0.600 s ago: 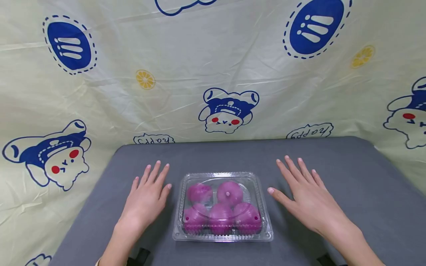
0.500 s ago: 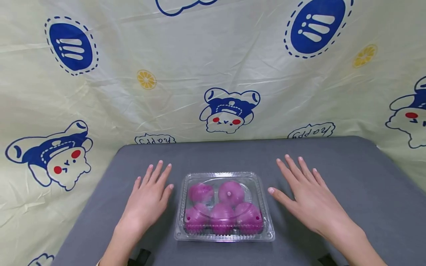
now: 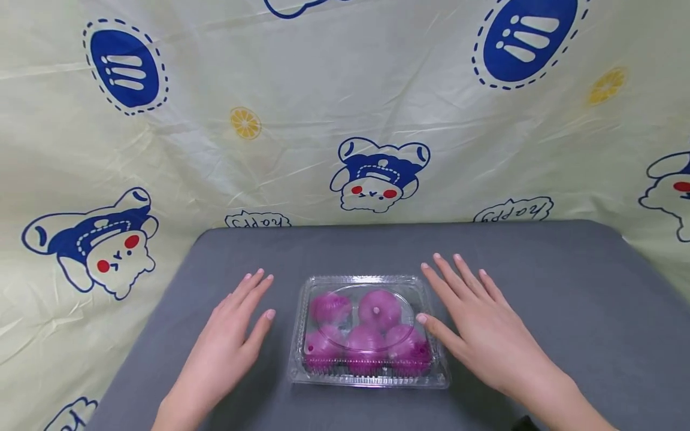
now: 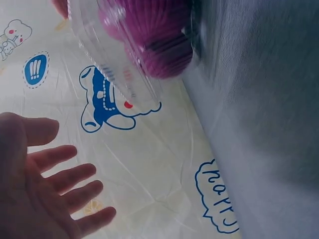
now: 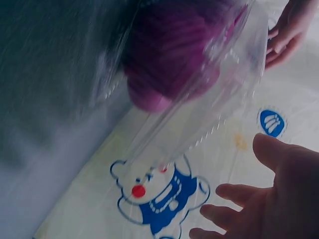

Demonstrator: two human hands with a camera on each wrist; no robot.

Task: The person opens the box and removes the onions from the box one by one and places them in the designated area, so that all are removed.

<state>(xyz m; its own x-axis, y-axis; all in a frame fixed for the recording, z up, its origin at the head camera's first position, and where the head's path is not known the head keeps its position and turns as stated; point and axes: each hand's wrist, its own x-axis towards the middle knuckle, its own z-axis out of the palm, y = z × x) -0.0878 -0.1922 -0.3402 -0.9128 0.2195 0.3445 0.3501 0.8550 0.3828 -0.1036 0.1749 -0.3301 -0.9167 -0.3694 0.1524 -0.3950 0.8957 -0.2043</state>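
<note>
A clear plastic clamshell box [image 3: 366,380] lies on the grey table, its lid down. Inside sit several round purple balls [image 3: 380,308], ridged like onions, also seen through the plastic in both wrist views. My left hand [image 3: 229,335] hovers to the left of the box, fingers extended and thumb apart, holding nothing. On the other side, my right hand [image 3: 482,329] is spread with its thumb tip overlapping the box's right edge in the head view. From the right wrist, the fingers of that hand [image 5: 234,199] look straight and hold nothing.
The grey table [image 3: 582,287] extends around the box to a rounded far edge. Behind it hangs a pale printed cloth [image 3: 302,84] with blue cartoon figures and orange slices. A black wrist strap [image 3: 524,424] shows at the bottom, by the right wrist.
My right hand has moved left, closer to the box. The left hand has turned thumb-up, its palm more toward the box. The head view has shifted slightly.
</note>
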